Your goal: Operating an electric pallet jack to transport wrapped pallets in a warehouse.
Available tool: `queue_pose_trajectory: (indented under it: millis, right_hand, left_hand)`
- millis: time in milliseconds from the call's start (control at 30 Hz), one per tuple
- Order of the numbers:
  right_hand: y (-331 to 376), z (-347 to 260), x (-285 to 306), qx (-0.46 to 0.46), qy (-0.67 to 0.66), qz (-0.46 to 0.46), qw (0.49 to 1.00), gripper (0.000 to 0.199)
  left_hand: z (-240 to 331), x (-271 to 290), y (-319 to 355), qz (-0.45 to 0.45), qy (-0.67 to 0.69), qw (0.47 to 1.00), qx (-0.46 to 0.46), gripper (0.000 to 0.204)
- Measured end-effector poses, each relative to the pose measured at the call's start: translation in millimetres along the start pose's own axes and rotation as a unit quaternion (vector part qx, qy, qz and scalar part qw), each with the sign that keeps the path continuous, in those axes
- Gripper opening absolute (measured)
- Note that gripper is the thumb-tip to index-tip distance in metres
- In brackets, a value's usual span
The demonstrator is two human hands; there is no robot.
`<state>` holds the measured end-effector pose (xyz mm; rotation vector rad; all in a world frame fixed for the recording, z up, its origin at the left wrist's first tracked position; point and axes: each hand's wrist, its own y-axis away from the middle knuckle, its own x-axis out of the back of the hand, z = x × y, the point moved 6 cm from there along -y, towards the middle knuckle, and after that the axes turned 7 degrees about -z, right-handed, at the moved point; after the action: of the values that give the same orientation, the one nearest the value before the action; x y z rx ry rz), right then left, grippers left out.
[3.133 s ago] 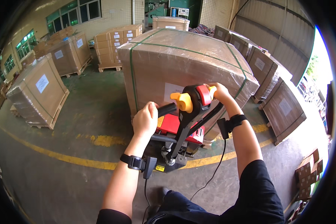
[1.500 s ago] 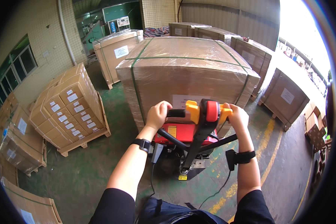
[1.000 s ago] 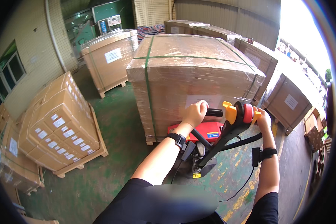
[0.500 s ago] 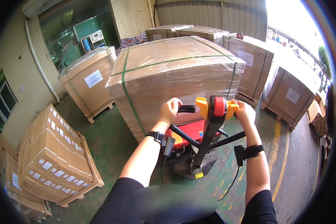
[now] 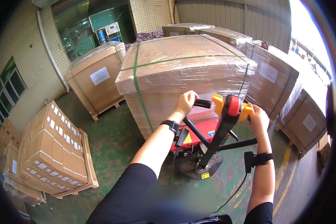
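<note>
Both my hands are on the handle of a red and black pallet truck (image 5: pixel 200 138). My left hand (image 5: pixel 186 102) is closed around the black left grip (image 5: pixel 202 103). At the other side of the black and red control head (image 5: pixel 233 108), my right hand (image 5: pixel 259 118) wraps the right grip beside a yellow lever (image 5: pixel 246 111); that grip is mostly hidden by my fingers. Directly ahead, against the truck, stands a large cardboard crate (image 5: pixel 168 87) in clear film with green straps. The forks are out of sight beneath it. Each forearm wears a black strap with a small device and cable.
To the left, a carton stack (image 5: pixel 59 153) rests on a wooden pallet (image 5: pixel 90 164). A strapped crate (image 5: pixel 86 87) stands far left near the tiled wall (image 5: pixel 16 44). More wrapped crates line the right, including one (image 5: pixel 304 119) near yellow floor lines (image 5: pixel 282 164).
The truck handle, my hands and the large crate sit further right in the picture. The right-hand crates appear lower and further right; the carton stack has shifted slightly left. Both hands keep their grip.
</note>
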<state>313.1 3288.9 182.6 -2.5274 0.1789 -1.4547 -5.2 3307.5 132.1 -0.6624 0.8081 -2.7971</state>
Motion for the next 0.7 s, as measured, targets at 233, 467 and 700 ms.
queue_pose_trajectory:
  millis: [233, 467, 700]
  right_hand:
    - [-88, 27, -20, 0.005, -0.022, 0.021, 1.000, 0.042]
    - [-182, 43, -32, -0.010, -0.043, 0.024, 0.999, 0.040]
    - [-285, 47, -49, 0.037, -0.038, 0.020, 0.998, 0.040]
  left_hand:
    - [-46, -38, -74, -0.032, -0.013, 0.999, 0.018, 0.032]
    - [-80, -67, -154, -0.024, -0.022, 0.999, 0.024, 0.032]
    - [-117, -83, -223, 0.050, -0.118, 0.991, 0.042, 0.038]
